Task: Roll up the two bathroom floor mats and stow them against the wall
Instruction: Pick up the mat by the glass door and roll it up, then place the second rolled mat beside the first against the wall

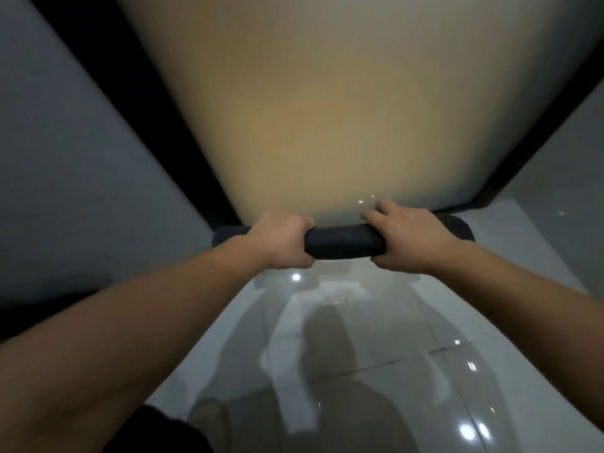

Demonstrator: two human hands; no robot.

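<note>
A dark rolled-up mat lies crosswise at the foot of a tan wall panel, where the panel meets the floor. My left hand grips the roll left of its middle, fingers curled over the top. My right hand holds it right of the middle, with the thumb under and the fingers over the far side. Both ends of the roll stick out past my hands. No second mat shows in the view.
Glossy white floor tiles stretch from the roll toward me, with my shadow on them. Grey walls with dark frame strips stand on the left and right of the panel. My foot shows at the bottom.
</note>
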